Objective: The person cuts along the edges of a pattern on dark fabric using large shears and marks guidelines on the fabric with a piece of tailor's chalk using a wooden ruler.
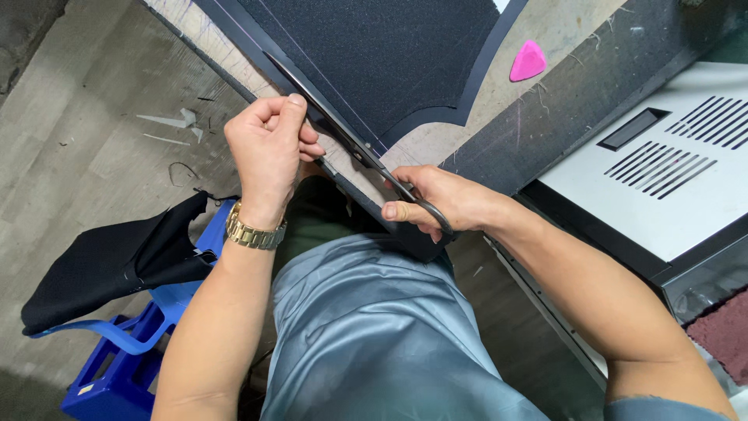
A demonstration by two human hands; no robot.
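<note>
Black textured fabric (389,54) is spread on worktable (561,31), near edge overhanging toward lap.

Head view: long scissors (343,132) are gripped by right hand (436,199), fingers closed through handle loops, blades laid along chalk line. Fabric edge is pinched by left hand (269,148), thumb pressed to curled fingers. Cut is judged partway: narrow strip still attached ahead of blades. Pink tailor's chalk (527,62) lies well apart.

The cloth (389,54) is black. The chalk (527,61) is pink. The stool (117,351) is blue, and the watch (253,234) is gold.
</note>
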